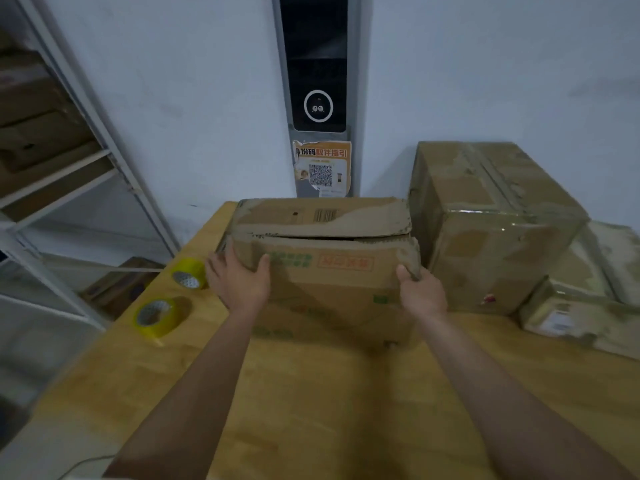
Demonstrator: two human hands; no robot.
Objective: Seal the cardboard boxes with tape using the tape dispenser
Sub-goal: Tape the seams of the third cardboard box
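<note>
A light wooden table (pixel 329 410) carries everything here. Near its back edge, about midway along, sits a worn cardboard box (pixel 332 271) with its top flaps not lying flat. Two rolls of yellow tape (pixel 188 273) (pixel 157 315) lie along the left edge, one just behind the other (both on their sides, cores showing). At the back right corner stands a large taped box (pixel 491 223), and beside it, at the right edge, smaller taped parcels (pixel 581 306) are stacked.
</note>
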